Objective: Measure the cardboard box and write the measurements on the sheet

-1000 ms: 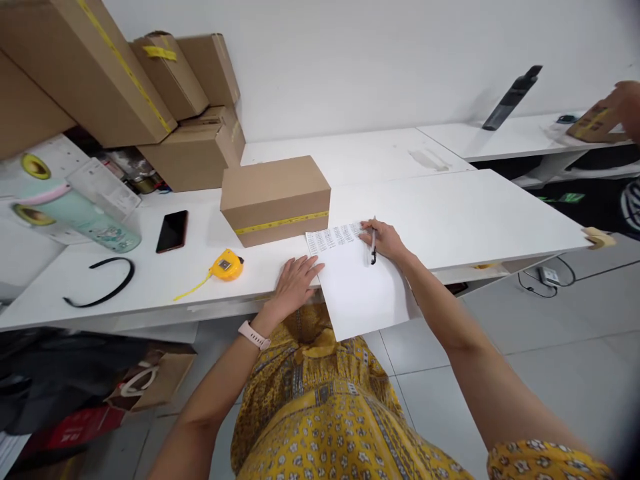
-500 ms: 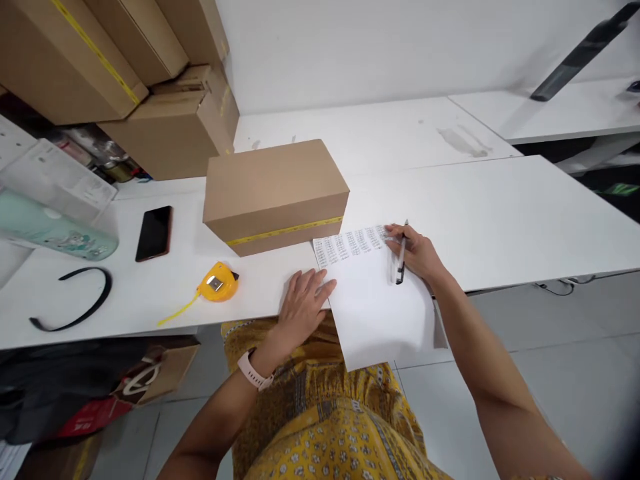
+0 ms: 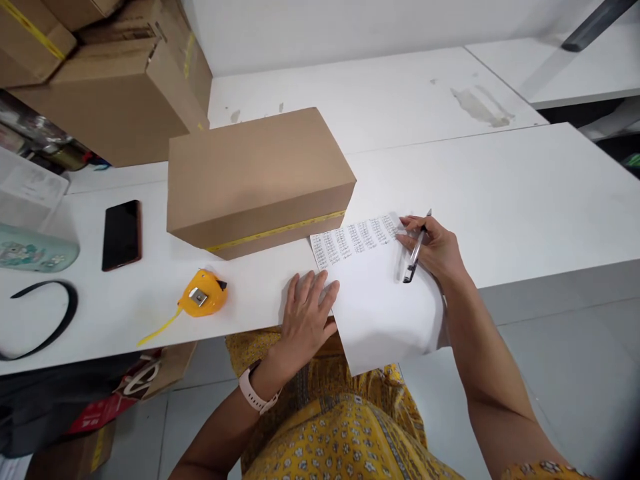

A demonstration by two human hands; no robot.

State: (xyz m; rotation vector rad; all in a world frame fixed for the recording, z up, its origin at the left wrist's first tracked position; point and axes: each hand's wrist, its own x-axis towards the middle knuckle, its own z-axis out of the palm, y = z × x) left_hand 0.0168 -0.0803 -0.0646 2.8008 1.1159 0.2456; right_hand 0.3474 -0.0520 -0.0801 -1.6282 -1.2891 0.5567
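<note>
A white sheet of paper lies partly on the table, its lower part hanging past the front edge. Rows of small handwriting fill its top strip. My right hand is closed around a clear pen with a black end, at the sheet's upper right; its fingertips are at the paper's edge. My left hand rests with fingers spread on the table and the sheet's left edge, holding nothing. Just beyond the sheet sits a closed brown cardboard box with a yellow measuring strip along its lower side.
On the white table, left of the box, are a yellow tape measure with its blade a little out, a phone, a black band and a mint bottle. Larger cartons stand at back left.
The view has moved nearer, so the box and tape measure look larger and sit further left. The pen has tilted slightly in my right hand; my left hand stays by the sheet's edge.
</note>
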